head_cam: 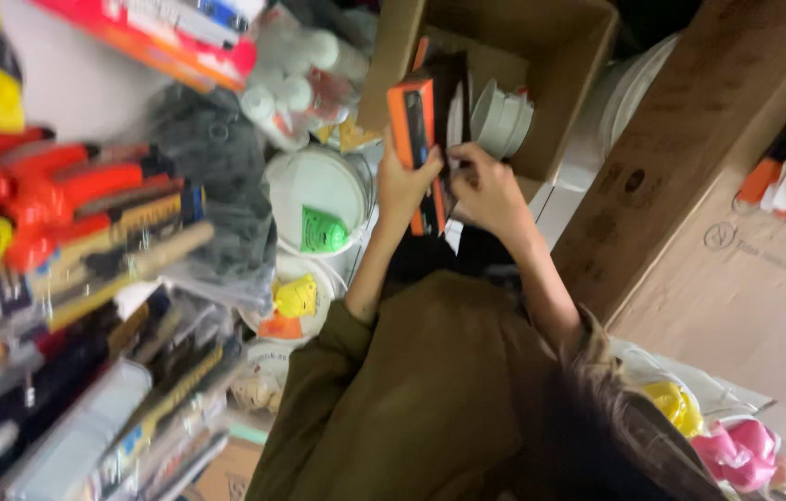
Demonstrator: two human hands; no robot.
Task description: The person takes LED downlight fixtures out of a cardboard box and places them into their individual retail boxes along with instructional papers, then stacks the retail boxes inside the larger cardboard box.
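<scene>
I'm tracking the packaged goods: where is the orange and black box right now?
In the head view, top centre, the orange and black box is held by the left hand and right hand, before the open cardboard box.

Probably shop stockroom: packaged tools (87,213), cartons (541,56)

You hold an orange-and-black package (421,130) with a smooth, slightly glossy card or plastic skin. The open box (555,56) behind it is matt brown corrugated cardboard. Your olive sleeve (333,357) is soft matt cloth.
</scene>
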